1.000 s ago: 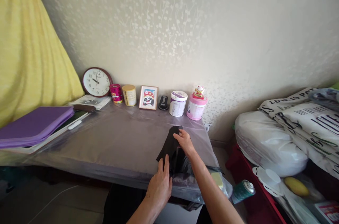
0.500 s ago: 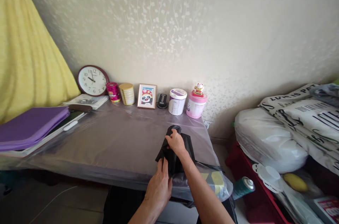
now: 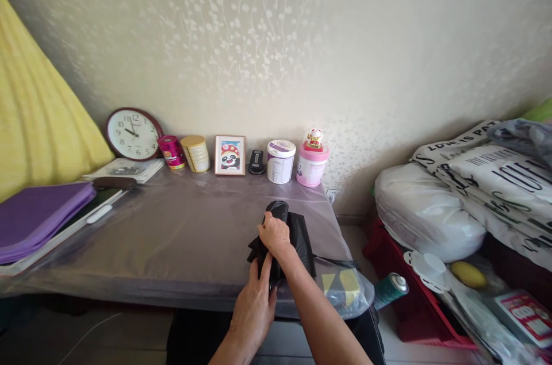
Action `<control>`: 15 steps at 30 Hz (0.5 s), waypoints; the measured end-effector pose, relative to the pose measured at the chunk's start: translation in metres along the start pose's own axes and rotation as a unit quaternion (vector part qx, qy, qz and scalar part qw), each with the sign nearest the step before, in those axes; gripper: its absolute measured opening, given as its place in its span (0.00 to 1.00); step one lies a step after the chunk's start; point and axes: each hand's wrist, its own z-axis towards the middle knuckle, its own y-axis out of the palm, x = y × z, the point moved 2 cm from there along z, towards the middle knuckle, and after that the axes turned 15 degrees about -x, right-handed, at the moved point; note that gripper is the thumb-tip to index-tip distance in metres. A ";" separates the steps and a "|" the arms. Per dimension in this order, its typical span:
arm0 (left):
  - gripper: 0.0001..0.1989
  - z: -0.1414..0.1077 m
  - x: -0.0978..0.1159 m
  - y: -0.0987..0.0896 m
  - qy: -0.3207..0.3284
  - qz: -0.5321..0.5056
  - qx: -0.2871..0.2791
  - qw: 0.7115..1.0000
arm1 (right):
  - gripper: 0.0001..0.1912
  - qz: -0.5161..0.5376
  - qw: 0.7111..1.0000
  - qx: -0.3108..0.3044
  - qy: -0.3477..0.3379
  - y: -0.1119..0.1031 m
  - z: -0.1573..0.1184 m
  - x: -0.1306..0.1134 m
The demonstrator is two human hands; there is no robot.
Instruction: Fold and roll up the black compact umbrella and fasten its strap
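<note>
A black bundle of thin, creased sheet material (image 3: 299, 241) lies near the table's front right edge. Its far end is rounded, and loose flaps stick out on both sides. My right hand (image 3: 275, 234) is closed on its upper part, fingers curled over the black folds. Closer to me, my left hand (image 3: 255, 302) grips the near end, with two fingers along its side and the thumb at the right. Both hands hide much of the bundle's middle. A thin black strip (image 3: 336, 262) trails from it to the right.
Along the wall stand a clock (image 3: 133, 134), several tins and tubs, and a panda picture frame (image 3: 230, 156). Purple folded material (image 3: 43, 215) lies at left. A spray can (image 3: 391, 290) stands beyond the table's right corner, beside a filled red bin (image 3: 414, 319).
My right hand has slid slightly down the bundle, nearer my left hand, and its fingers have closed further round the folds. The view has shifted a little.
</note>
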 end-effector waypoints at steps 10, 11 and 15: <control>0.29 0.005 -0.006 0.003 -0.014 -0.010 -0.004 1.000 | 0.14 0.093 0.973 0.015 -0.209 0.004 -0.034 0.008; 0.29 0.005 -0.006 0.004 -0.012 -0.014 -0.005 1.000 | 0.14 0.112 0.961 0.036 -0.249 0.004 -0.041 0.011; 0.30 0.005 -0.005 0.005 -0.007 -0.019 -0.004 1.000 | 0.14 0.134 0.928 0.099 -0.334 0.006 -0.057 0.029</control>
